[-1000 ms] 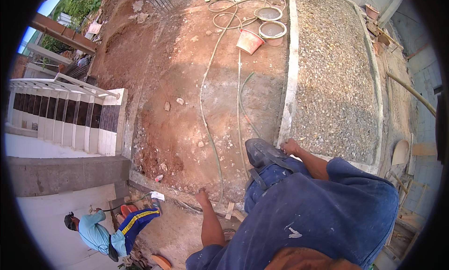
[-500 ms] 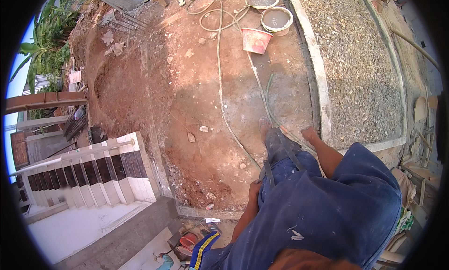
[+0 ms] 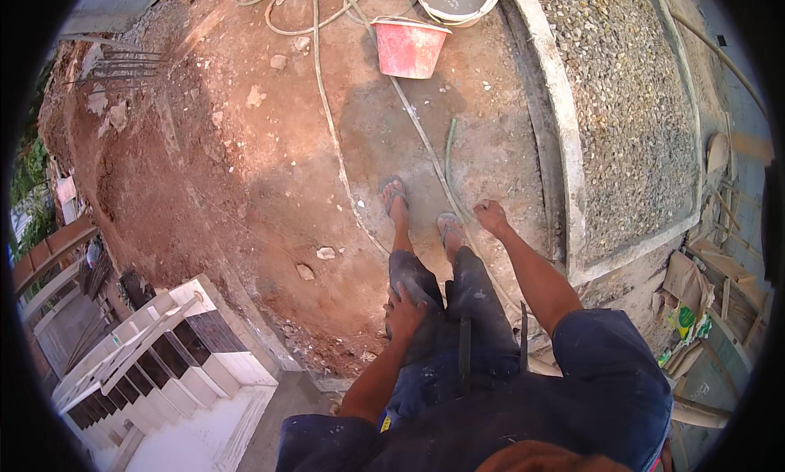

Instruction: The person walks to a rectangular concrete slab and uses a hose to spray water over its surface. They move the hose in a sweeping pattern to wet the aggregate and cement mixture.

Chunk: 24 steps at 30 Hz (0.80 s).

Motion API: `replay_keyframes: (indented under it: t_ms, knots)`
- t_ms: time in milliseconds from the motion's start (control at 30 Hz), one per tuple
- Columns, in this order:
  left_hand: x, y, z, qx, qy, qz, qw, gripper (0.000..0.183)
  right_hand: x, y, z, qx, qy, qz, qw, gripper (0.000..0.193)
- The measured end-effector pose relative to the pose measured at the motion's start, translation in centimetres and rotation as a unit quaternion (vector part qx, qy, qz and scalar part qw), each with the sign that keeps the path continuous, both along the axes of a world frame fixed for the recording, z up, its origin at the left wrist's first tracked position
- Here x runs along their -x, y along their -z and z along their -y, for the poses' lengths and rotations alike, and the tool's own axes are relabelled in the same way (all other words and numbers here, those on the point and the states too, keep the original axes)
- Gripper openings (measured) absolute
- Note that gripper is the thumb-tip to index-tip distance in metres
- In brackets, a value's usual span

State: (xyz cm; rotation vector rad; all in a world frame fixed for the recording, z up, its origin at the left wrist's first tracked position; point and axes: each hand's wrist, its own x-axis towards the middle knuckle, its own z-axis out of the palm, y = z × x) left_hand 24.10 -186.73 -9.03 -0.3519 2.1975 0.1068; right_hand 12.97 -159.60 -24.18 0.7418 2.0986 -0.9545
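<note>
My left hand (image 3: pixel 405 313) lies against the dark trousers (image 3: pixel 421 284) at my left thigh, its fingers spread and holding nothing. Held out ahead on the right, my right hand (image 3: pixel 491 217) has its fingers curled in, with nothing showing in them. Below it a pale hose (image 3: pixel 421 137) runs along the ground past my sandalled feet, beside a short green hose (image 3: pixel 450 149). Farther ahead stands a red bucket (image 3: pixel 411 49), dusted with grey. Behind it to the right is a round tub (image 3: pixel 458 0) of grey, wet-looking material.
A low concrete kerb (image 3: pixel 556 88) borders a gravel bed (image 3: pixel 630 104) on the right. Another hose (image 3: pixel 327 137) loops across the reddish soil, with scattered stones (image 3: pixel 325 253). Steel bars (image 3: pixel 123 67) stick out at far left. White steps with a railing (image 3: pixel 155 333) stand at lower left; timber scraps (image 3: pixel 728 276) lie right.
The view has turned and moved forward, so the bucket looks nearer and both feet show. My left hand has come forward onto my thigh; my right arm is stretched farther out.
</note>
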Motion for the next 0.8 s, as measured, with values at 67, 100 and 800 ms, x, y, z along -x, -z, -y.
replay_keyframes:
  t_ms: [67, 100, 800]
  knots:
    - [3.5, 1.7, 0.3, 0.050, 0.068, 0.026, 0.996, 0.084, 1.3, 5.6, 1.0, -0.045, 0.017, 0.037, 0.998, 0.042]
    - [4.0, 3.0, 1.0, 0.029, 0.052, 0.024, 0.998, 0.085, 2.6, 7.6, 1.3, -0.057, 0.039, 0.056, 0.996, 0.042]
    - [13.8, 5.2, 10.6, -0.080, -0.026, 0.046, 0.995, 0.085, 8.9, 32.4, 5.3, -0.159, 0.139, 0.087, 0.974, 0.051]
